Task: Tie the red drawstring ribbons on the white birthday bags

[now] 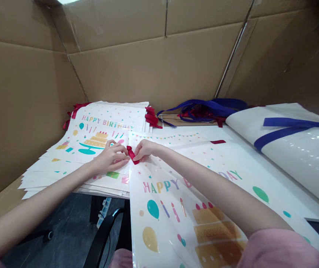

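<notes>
Left hand (115,157), fingers curled, lies over the right side of a fanned paper stack (106,111), fingertips at the red ribbon (132,155); whether they grip, I cannot tell. Right hand (145,149) pinches that ribbon on the printed sheet's (159,230) left edge, near its upper corner. Cardboard walls (148,70) bound the far side, leaving room overhead. Rightmost, a white bundle (301,167) rests near the sheet.

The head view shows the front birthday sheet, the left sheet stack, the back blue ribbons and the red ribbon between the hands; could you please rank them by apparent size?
1. Front birthday sheet, also nearest the camera
2. Left sheet stack
3. Back blue ribbons
4. Red ribbon
</notes>
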A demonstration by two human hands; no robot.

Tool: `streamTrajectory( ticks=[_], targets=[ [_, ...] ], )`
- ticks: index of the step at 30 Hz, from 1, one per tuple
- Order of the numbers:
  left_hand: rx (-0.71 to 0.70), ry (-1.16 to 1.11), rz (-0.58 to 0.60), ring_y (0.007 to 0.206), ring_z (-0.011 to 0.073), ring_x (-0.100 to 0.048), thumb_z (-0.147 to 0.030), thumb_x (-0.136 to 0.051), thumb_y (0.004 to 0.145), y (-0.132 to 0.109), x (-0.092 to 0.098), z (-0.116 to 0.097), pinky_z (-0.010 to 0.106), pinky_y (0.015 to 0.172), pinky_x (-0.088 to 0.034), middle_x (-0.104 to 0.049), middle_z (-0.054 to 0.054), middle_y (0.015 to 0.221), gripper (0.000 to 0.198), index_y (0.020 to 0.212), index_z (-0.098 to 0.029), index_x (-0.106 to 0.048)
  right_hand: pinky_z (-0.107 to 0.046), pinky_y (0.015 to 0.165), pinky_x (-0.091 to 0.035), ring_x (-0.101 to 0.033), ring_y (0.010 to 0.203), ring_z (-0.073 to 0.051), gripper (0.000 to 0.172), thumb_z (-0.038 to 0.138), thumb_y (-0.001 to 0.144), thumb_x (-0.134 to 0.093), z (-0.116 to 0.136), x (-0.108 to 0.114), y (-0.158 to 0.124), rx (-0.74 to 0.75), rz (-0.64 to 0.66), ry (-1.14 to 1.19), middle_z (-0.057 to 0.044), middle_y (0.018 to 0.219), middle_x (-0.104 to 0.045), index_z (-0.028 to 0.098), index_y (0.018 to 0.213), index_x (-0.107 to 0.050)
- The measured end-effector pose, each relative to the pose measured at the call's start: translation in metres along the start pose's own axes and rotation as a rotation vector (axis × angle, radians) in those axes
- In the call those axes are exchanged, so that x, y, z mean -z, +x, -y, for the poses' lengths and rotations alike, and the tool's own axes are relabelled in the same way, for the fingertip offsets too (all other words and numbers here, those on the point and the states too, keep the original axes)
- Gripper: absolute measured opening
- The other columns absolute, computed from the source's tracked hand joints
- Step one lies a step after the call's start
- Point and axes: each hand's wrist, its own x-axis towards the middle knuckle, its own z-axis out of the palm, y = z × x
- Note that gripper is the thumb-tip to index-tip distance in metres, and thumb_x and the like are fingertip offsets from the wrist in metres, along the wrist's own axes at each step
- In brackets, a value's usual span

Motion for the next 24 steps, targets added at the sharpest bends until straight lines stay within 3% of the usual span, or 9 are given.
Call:
streamTrajectory(
  ticks=[5, 8, 16, 24],
  targets=[
    [0.135, 0.043, -0.155, 0.091, 0.0189, -0.056, -0.034, -0.048, 0.09, 0.003, -0.006, 0.001, 0.041, 0.092, -0.025, -0.066, 0.004, 0.098, 0.02, 0.099, -0.021, -0.061, -0.019, 0.066, -0.054, -0.065, 0.063, -0.012, 0.03, 0.013, 0.045, -0.085, -0.003, 0.006, 0.002, 0.044, 0.061, 0.142, 0.001, 0.06, -0.066, 0.011, 0.067, -0.065],
    [0.172, 0.071, -0.163, 0.09, 0.0204, -0.056, -0.041, -0.052, 0.088, 0.008, -0.009, 0.0, 0.041, 0.091, -0.026, -0.066, 0.005, 0.098, 0.024, 0.1, -0.021, -0.057, -0.018, 0.068, -0.054, -0.066, 0.065, -0.012, 0.03, 0.011, 0.045, -0.085, -0.003, 0.009, 0.004, 0.043, 0.085, 0.188, 0.001, 0.063, -0.067, 0.011, 0.069, -0.065],
    [-0.017, 0.37, -0.162, 0.085, 0.0208, -0.056, -0.021, -0.043, 0.09, 0.022, -0.016, 0.001, 0.044, 0.091, -0.029, -0.066, 0.005, 0.086, 0.019, 0.091, -0.02, -0.063, -0.016, 0.068, -0.055, -0.066, 0.064, -0.009, 0.023, 0.007, 0.05, -0.081, -0.005, 0.006, 0.007, 0.043, 0.087, 0.251, 0.003, 0.061, -0.066, 0.012, 0.064, -0.063],
    [-0.123, 0.58, -0.152, 0.075, 0.0179, -0.054, -0.012, -0.038, 0.092, 0.023, -0.023, 0.008, 0.038, 0.085, -0.037, -0.062, 0.005, 0.075, 0.027, 0.082, -0.016, -0.062, -0.017, 0.069, -0.055, -0.066, 0.065, -0.01, 0.023, 0.006, 0.049, -0.08, -0.008, 0.005, 0.006, 0.035, 0.064, 0.262, 0.003, 0.057, -0.066, 0.012, 0.063, -0.063]
  ],
)
